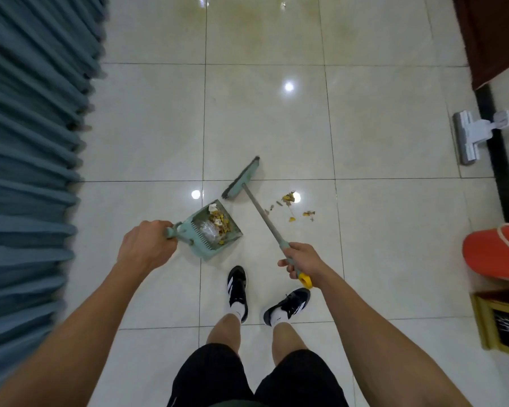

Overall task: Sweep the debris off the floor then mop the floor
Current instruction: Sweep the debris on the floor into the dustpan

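Note:
My left hand (147,245) grips the handle of a pale green dustpan (232,234) that holds yellow-brown scraps, crumpled paper and clear plastic. My right hand (301,259) is closed round the grey shaft of a broom (262,214) near its yellow end cap. The green broom head (241,179) rests on the tiles just beyond the dustpan's mouth. A small scatter of yellow and brown debris (290,199) lies on the floor to the right of the broom shaft. A white flat mop (467,136) lies at the right edge.
Blue curtains (33,171) hang along the left. A dark wooden door (494,36) and black threshold strip stand at the right. An orange bin (497,254) and a yellow-framed box (500,324) sit lower right. My shoes (238,292) stand behind the dustpan. Glossy cream tiles stretch ahead.

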`<state>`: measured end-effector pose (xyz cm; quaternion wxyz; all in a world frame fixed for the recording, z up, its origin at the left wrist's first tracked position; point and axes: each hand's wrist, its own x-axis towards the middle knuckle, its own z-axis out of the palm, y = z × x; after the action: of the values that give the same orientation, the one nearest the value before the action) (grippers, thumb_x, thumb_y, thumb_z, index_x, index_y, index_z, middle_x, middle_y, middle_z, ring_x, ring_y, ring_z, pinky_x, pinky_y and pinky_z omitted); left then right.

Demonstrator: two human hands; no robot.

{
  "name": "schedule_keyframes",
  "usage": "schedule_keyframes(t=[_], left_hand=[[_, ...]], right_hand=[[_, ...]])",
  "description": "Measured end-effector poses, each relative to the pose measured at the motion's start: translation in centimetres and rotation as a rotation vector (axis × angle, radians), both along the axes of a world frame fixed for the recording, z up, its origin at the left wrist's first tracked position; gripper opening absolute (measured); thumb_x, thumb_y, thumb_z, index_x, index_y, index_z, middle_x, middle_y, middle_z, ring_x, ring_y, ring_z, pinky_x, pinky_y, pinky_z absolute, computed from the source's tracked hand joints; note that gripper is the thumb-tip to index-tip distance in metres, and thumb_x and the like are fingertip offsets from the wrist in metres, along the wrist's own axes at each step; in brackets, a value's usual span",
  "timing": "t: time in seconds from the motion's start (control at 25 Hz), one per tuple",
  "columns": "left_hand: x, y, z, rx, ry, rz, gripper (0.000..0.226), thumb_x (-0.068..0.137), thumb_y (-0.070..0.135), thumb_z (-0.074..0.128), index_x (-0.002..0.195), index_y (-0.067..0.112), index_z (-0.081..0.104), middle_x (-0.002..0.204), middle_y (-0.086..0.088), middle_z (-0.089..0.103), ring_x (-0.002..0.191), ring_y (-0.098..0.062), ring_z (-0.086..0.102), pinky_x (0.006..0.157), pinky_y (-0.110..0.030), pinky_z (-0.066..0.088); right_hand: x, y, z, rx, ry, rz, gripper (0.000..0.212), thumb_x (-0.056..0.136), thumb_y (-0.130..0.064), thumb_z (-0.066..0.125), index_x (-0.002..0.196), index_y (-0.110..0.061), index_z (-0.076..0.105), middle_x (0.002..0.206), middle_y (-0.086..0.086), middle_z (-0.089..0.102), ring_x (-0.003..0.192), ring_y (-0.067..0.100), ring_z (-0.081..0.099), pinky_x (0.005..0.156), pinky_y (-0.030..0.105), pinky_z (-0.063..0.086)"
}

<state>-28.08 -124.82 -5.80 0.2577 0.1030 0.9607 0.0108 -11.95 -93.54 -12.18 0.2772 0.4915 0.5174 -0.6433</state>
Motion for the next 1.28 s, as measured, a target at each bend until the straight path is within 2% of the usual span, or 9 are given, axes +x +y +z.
schedule_keyframes(t=[0.12, 0.28, 0.52, 0.76, 0.92, 1.08, 1.28], left_hand=[[-0.2, -0.3, -0.3, 0.005, -0.010, -0.004, 0.011, 0.088, 0.032, 0.061, 0.088, 0.026, 0.070, 0.074, -0.002, 0.064, 0.067, -0.029, 0.058, 0.062, -0.032, 0.047], [-0.7, 1.2, -0.1, 0.011, -0.015, -0.031, 0.013, 0.089, 0.033, 0.061, 0.088, 0.025, 0.070, 0.071, -0.001, 0.062, 0.065, -0.027, 0.060, 0.062, -0.035, 0.054], [0.2, 6.8, 0.6, 0.012, -0.011, -0.136, 0.013, 0.089, 0.031, 0.058, 0.085, 0.025, 0.069, 0.071, -0.001, 0.063, 0.064, -0.025, 0.061, 0.064, -0.036, 0.057], [2.0, 12.3, 0.9, -0.014, -0.005, -0.245, 0.008, 0.088, 0.035, 0.060, 0.088, 0.028, 0.066, 0.076, -0.001, 0.064, 0.068, -0.025, 0.062, 0.069, -0.036, 0.057], [3.4, 14.7, 0.8, -0.030, 0.010, -0.306, 0.011, 0.090, 0.033, 0.055, 0.091, 0.029, 0.065, 0.076, 0.000, 0.063, 0.068, -0.024, 0.062, 0.067, -0.035, 0.057], [5.2, 16.9, 0.7, -0.041, 0.009, -0.358, 0.015, 0.090, 0.030, 0.053, 0.093, 0.029, 0.067, 0.074, 0.002, 0.062, 0.066, -0.022, 0.062, 0.065, -0.033, 0.055], [6.3, 19.2, 0.9, -0.031, 0.005, -0.361, 0.014, 0.088, 0.026, 0.054, 0.092, 0.029, 0.067, 0.072, 0.004, 0.059, 0.065, -0.021, 0.058, 0.062, -0.031, 0.048]], right_hand=[[1.1, 0.6, -0.2, 0.044, -0.041, 0.056, 0.040, 0.102, -0.014, 0.052, 0.141, -0.010, 0.046, 0.081, 0.020, 0.063, 0.050, 0.017, 0.043, 0.043, 0.024, 0.037], [4.2, 3.4, 0.1, 0.139, -0.092, 0.156, 0.035, 0.102, -0.018, 0.052, 0.135, -0.006, 0.053, 0.086, 0.020, 0.065, 0.051, 0.018, 0.044, 0.045, 0.026, 0.038], [7.0, 6.1, 0.1, 0.224, -0.135, 0.157, 0.037, 0.100, -0.016, 0.054, 0.136, -0.005, 0.053, 0.086, 0.021, 0.063, 0.053, 0.020, 0.046, 0.044, 0.026, 0.039], [9.3, 8.4, 0.7, 0.302, -0.135, 0.237, 0.032, 0.099, -0.009, 0.051, 0.129, 0.002, 0.057, 0.088, 0.022, 0.064, 0.051, 0.021, 0.050, 0.044, 0.029, 0.041], [11.7, 11.0, 0.9, 0.319, -0.186, 0.204, 0.028, 0.098, -0.008, 0.050, 0.122, 0.002, 0.059, 0.088, 0.024, 0.065, 0.054, 0.024, 0.049, 0.048, 0.029, 0.041], [14.0, 13.2, 1.7, 0.323, -0.187, 0.168, 0.032, 0.097, -0.006, 0.050, 0.128, 0.003, 0.056, 0.096, 0.030, 0.067, 0.056, 0.025, 0.049, 0.049, 0.031, 0.040], [16.0, 15.2, 3.0, 0.313, -0.124, 0.054, 0.046, 0.094, -0.012, 0.058, 0.140, -0.008, 0.054, 0.080, 0.018, 0.067, 0.054, 0.020, 0.051, 0.045, 0.026, 0.041]])
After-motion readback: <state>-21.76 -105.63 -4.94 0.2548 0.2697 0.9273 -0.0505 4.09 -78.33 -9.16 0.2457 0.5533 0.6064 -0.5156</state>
